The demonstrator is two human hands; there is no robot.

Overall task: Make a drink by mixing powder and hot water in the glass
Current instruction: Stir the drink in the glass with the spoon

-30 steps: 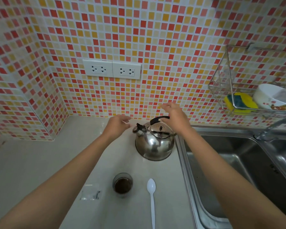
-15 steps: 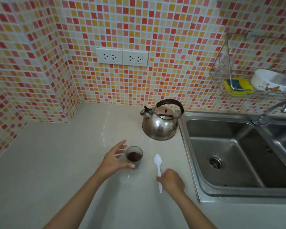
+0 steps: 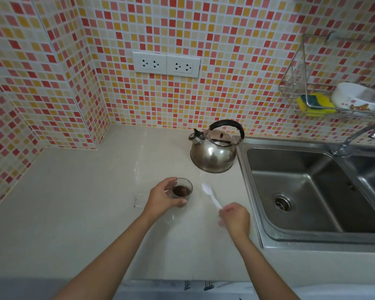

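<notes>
A small clear glass (image 3: 183, 190) with dark brown liquid stands on the pale counter (image 3: 85, 202). My left hand (image 3: 164, 197) wraps around its left side and holds it. A white plastic spoon (image 3: 210, 194), blurred by motion, is lifted off the counter, its bowl pointing up-left toward the glass. My right hand (image 3: 235, 217) grips the spoon's handle end, right of the glass. A steel kettle (image 3: 213, 152) with a black handle stands behind them, next to the sink.
A steel double sink (image 3: 312, 191) with a tap (image 3: 353, 137) lies to the right. An empty clear sachet (image 3: 139, 200) lies left of the glass. A wire rack (image 3: 299, 92) on the tiled wall holds a sponge and a white bowl. Sockets (image 3: 166, 64) sit on the wall.
Both hands came down from the kettle. The left hand closed around the glass. The right hand took the spoon's handle and lifted it off the counter.
</notes>
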